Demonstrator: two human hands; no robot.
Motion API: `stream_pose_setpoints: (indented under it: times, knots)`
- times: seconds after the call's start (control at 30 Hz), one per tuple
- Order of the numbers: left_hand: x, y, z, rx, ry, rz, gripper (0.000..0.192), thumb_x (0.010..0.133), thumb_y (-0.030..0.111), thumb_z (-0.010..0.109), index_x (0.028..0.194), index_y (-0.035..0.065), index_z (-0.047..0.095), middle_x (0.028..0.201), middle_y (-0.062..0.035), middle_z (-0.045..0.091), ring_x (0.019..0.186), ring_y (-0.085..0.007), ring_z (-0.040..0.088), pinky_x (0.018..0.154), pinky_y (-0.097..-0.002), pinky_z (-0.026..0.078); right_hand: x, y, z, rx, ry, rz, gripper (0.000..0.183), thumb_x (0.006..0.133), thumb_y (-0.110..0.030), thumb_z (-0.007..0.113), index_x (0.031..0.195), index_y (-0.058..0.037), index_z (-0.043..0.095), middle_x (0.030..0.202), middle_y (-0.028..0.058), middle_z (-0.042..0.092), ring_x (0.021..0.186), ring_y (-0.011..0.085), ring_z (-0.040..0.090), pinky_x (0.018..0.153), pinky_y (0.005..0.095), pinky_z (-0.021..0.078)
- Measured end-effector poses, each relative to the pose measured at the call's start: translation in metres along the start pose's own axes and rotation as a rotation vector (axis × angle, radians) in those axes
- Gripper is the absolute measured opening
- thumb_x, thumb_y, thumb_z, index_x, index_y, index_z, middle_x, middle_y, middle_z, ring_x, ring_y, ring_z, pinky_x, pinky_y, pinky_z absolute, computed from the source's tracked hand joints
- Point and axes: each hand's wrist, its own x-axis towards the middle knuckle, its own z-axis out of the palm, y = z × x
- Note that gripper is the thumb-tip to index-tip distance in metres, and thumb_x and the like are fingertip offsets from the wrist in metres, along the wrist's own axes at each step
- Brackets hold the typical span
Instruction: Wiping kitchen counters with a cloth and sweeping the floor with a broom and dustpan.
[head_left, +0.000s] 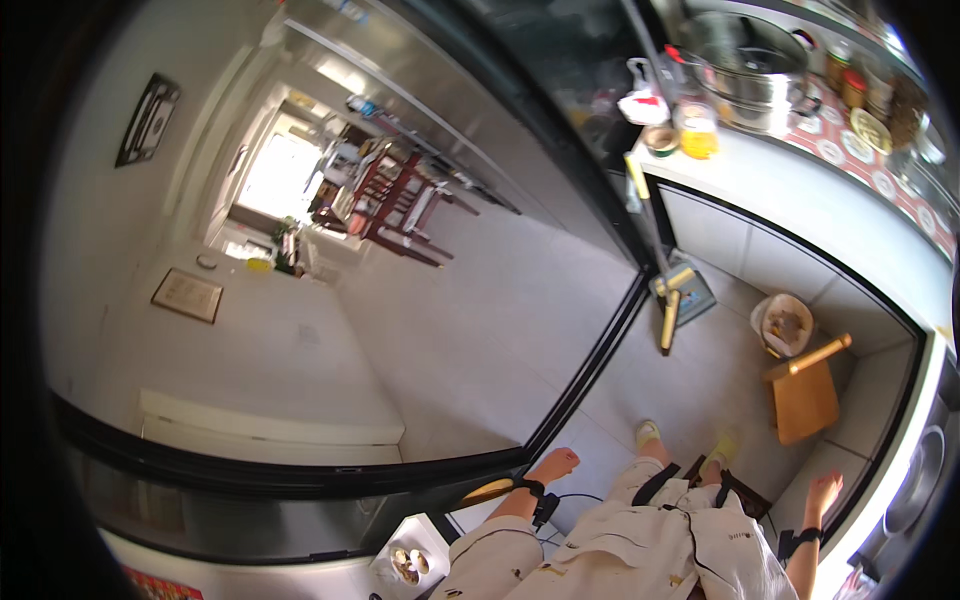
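Observation:
My left hand (555, 465) hangs beside my body near the black sliding-door track (589, 382), fingers curled with nothing visible in them. A black strap with a small device (544, 510) and a cable is on that wrist. On the other side, my right hand (823, 491) is also curled and looks bare, close to the white counter edge (919, 397). It wears a black wrist strap (806, 534) too. In front of me on the tiled floor are a broom (670, 319) with a dustpan (694, 296), a lined waste bin (786, 330) and a wooden stool (804, 401).
A steel steamer pot (750, 90), a jar of orange liquid (697, 135) and a tape roll (661, 140) crowd the counter. To the right is a pan (915, 480). A white tray (390, 559) holds food scraps at lower left. Past the doorway are dark wooden chairs (409, 217).

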Motion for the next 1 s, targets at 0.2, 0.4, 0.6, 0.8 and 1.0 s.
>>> stream_pose_setpoints:
  times: [0.2,0.4,0.6,0.8,1.0]
  knots:
    - [0.024,-0.043,-0.049,0.145,-0.003,0.062,0.03,0.083,0.026,0.06,0.092,-0.0027,0.064,0.081,-0.0118,0.067,0.069,-0.0193,0.065,0.064,-0.0327,0.05,-0.017,0.023,0.095,0.07,-0.119,0.152,0.044,0.071,-0.004,0.059,0.115,-0.0011,0.055,0.128,0.021,0.043,0.115,0.0365,0.045,0.098,0.0404,0.0389]
    - [0.054,-0.092,-0.126,0.245,0.11,0.105,0.03,0.081,0.029,0.06,0.093,0.0018,0.065,0.081,-0.0137,0.067,0.076,-0.0249,0.065,0.07,-0.0363,0.05,-0.038,-0.051,0.145,0.406,-0.263,0.187,0.038,0.061,0.0,0.06,0.099,0.0028,0.057,0.091,0.0196,0.061,0.09,0.0333,0.06,0.082,0.0378,0.0471]
    - [0.065,-0.103,-0.192,0.121,0.115,0.059,0.032,0.081,0.031,0.055,0.093,0.0036,0.066,0.093,-0.0175,0.067,0.093,-0.0341,0.062,0.081,-0.0404,0.048,-0.048,-0.185,0.13,0.296,-0.271,-0.141,0.021,0.068,-0.016,0.065,0.08,0.0009,0.065,0.085,0.0199,0.066,0.081,0.0334,0.063,0.075,0.0393,0.0503]
    - [0.102,-0.13,-0.223,0.006,0.167,0.014,0.032,0.082,0.029,0.055,0.092,0.0011,0.066,0.084,-0.0167,0.068,0.08,-0.0288,0.066,0.073,-0.0379,0.05,-0.039,-0.301,0.065,-0.032,-0.321,-0.053,0.017,0.071,-0.018,0.063,0.074,-0.0014,0.066,0.086,0.021,0.062,0.086,0.0348,0.061,0.077,0.0423,0.0495]
    - [0.109,-0.15,-0.238,-0.226,0.177,-0.002,0.032,0.082,0.028,0.056,0.092,-0.0015,0.065,0.08,-0.0151,0.068,0.071,-0.023,0.068,0.067,-0.033,0.051,0.024,-0.377,0.09,-0.232,-0.399,-0.171,0.029,0.068,-0.007,0.06,0.096,0.0022,0.061,0.107,0.0234,0.057,0.102,0.0388,0.055,0.087,0.043,0.0473]
